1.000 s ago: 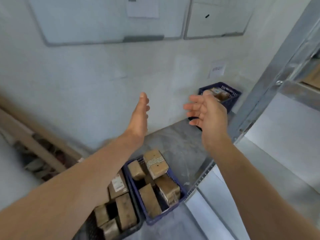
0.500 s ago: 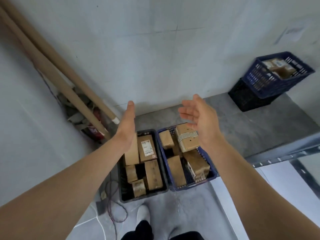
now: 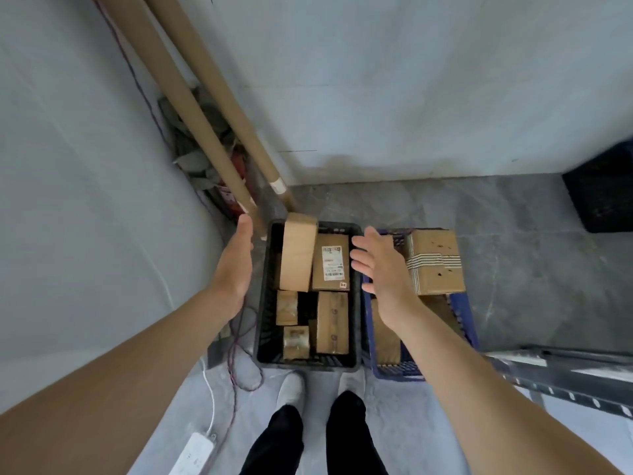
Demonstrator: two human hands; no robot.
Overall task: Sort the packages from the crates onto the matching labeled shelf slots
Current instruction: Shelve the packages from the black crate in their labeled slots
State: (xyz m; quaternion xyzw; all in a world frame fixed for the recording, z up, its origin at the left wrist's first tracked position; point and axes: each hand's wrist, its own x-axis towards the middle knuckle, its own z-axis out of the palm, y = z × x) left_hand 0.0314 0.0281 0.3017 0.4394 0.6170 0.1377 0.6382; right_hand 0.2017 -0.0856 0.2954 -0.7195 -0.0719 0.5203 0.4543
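Observation:
Two crates stand side by side on the floor at my feet. The black crate (image 3: 265, 296) holds several brown cardboard packages, among them a tall box (image 3: 297, 255) on end and a flat box with a white label (image 3: 331, 264). The blue crate (image 3: 466, 323) to its right holds more packages, topped by a box wrapped in striped tape (image 3: 434, 262). My left hand (image 3: 236, 265) hovers open, left of the black crate. Over the gap between the crates, my right hand (image 3: 380, 265) is open with fingers spread. Neither hand holds anything.
Two long cardboard tubes (image 3: 191, 97) lean in the wall corner behind the crates. Another dark crate (image 3: 603, 197) sits at the right edge. A metal shelf rail (image 3: 565, 375) lies low right. Cables and a white power strip (image 3: 193, 454) trail on the floor at left.
The view has tilted down from the wall to the crates at my feet. Both open hands have dropped toward the crates, the right one shifting over the gap between them.

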